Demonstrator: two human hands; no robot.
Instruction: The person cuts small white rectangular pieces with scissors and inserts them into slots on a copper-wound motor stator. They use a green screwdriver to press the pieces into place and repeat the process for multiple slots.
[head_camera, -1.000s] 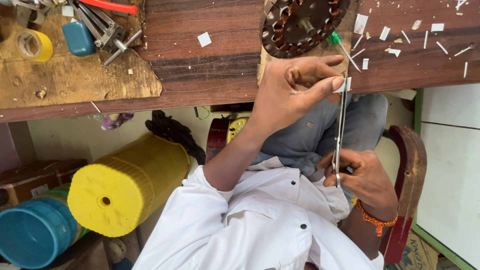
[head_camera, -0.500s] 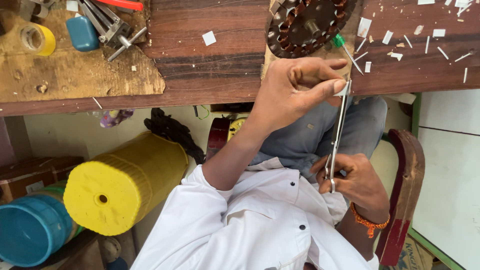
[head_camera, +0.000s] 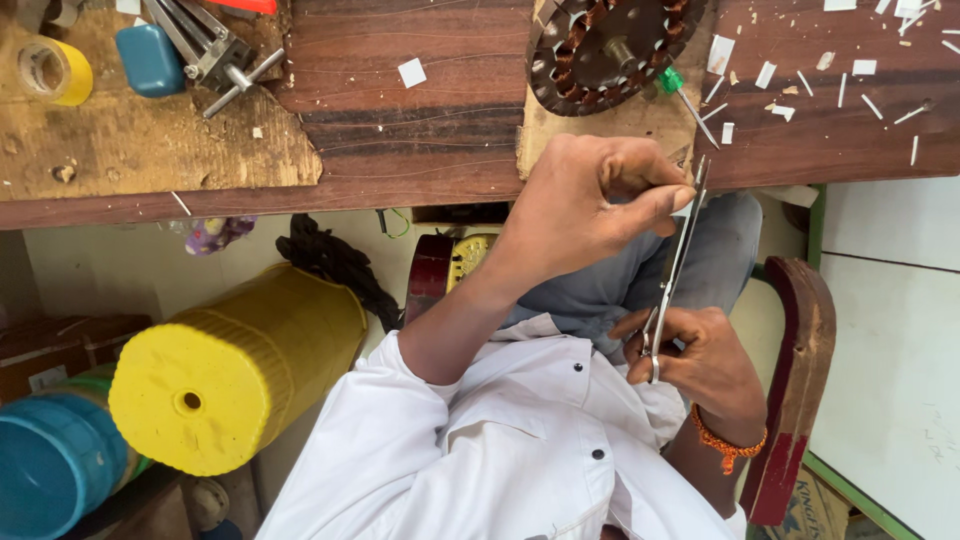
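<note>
- A dark wooden table (head_camera: 420, 120) carries a round copper-wound stator (head_camera: 610, 45), scattered white paper strips (head_camera: 865, 68) and a green-handled screwdriver (head_camera: 672, 82).
- The left hand (head_camera: 600, 205) pinches a small white strip (head_camera: 690, 205) below the table edge.
- The right hand (head_camera: 700, 355) is closed on scissors (head_camera: 675, 265), blades at that strip.
- Risk: the fingertips sit close to the blades; a slip could nick them, or the offcut drops to the lap.

Wooden workbench (head_camera: 420, 130), dark planks with a worn pale patch at left. On it: yellow tape roll (head_camera: 55, 70), blue block (head_camera: 150, 58), metal tool (head_camera: 205, 50), white square (head_camera: 411, 72), motor stator (head_camera: 610, 45) on a pale board (head_camera: 600, 135), green-handled screwdriver (head_camera: 680, 92), scattered white strips (head_camera: 840, 70) at right.
</note>
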